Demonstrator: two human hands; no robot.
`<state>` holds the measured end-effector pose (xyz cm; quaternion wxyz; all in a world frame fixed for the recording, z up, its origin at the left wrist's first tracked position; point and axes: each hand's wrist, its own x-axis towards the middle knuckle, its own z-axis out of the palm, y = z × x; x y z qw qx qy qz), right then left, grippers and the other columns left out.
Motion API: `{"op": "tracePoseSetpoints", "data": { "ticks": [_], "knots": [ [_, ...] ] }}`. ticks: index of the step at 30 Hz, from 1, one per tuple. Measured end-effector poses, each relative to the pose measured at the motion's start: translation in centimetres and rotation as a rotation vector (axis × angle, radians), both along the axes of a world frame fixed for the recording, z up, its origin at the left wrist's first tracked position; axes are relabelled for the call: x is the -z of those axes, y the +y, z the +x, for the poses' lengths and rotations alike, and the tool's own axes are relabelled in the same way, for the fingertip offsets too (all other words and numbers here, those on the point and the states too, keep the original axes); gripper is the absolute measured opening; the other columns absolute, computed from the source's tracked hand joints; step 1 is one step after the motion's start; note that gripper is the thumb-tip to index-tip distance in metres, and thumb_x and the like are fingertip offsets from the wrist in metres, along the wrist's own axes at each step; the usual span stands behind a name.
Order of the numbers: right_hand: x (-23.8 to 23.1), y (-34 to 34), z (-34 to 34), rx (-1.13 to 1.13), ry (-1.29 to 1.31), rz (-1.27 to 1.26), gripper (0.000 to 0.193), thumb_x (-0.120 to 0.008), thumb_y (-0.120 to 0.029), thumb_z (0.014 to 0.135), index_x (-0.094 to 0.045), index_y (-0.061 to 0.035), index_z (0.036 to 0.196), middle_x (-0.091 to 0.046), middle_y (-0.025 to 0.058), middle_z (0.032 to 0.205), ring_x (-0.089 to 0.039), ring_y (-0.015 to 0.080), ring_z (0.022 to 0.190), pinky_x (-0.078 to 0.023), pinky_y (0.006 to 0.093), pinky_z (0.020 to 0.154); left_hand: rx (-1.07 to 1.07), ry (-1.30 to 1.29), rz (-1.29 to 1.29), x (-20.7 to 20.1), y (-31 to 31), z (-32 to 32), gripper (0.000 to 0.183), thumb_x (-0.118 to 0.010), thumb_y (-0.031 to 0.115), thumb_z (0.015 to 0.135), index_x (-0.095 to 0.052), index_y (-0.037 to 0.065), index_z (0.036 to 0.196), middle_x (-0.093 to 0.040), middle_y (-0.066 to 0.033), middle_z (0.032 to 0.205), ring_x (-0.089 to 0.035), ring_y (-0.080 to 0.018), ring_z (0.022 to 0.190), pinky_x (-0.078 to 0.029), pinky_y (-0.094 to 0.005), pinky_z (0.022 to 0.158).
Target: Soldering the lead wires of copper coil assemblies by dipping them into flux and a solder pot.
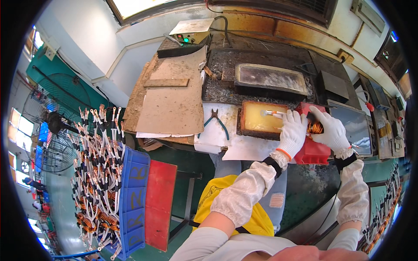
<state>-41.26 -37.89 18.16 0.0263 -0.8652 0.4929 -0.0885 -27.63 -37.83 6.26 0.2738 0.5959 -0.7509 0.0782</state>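
A coil wound with copper wire (315,127) sits between my two white-gloved hands, above a red block-shaped stand (314,152). My right hand (329,130) grips the coil from its right side. My left hand (293,132) is closed on the coil's white wire leads (275,113), whose ends point left over a shallow brown-rimmed tray (241,126) of yellowish stuff. Whether the lead tips touch that surface I cannot tell. The left palm hides part of the leads. Just left of the tray lie pliers with dark teal handles (214,123), jaws pointing away.
A long dark trough (272,92) with a greyish surface stands behind the tray. A control box with a green light (191,31) sits at the back left. Cardboard (174,104) covers the bench's left. A blue crate (134,195) of similar coils stands at the lower left, beside a fan (56,123).
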Motion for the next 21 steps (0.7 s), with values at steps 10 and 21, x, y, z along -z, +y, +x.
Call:
{"op": "tracePoseSetpoints", "data": {
  "ticks": [10,21],
  "knots": [
    [0.2,0.1,0.0,0.008,0.031,-0.029,0.084,-0.076,-0.025,0.063,-0.046,-0.0292,0.141,-0.062,0.0140,0.096,-0.064,0.0361,0.082,-0.052,0.0434,0.070,0.110,0.026,-0.071,-0.1,-0.5,1.7,0.039,-0.051,0.016,0.088,-0.053,0.003,0.125,-0.054,-0.0187,0.118,-0.049,-0.0371,0.119,-0.039,-0.0480,0.101],
    [0.8,0.5,0.1,0.279,-0.159,-0.006,0.076,-0.071,-0.027,0.069,-0.045,-0.0245,0.140,-0.065,0.0196,0.095,-0.063,0.0408,0.090,-0.051,0.0454,0.079,-0.035,0.300,0.008,4.3,18.2,25.7,0.034,-0.062,0.002,0.074,-0.062,0.006,0.108,-0.061,-0.0170,0.115,-0.058,-0.0373,0.109,-0.047,-0.0442,0.095]
  ]
}}
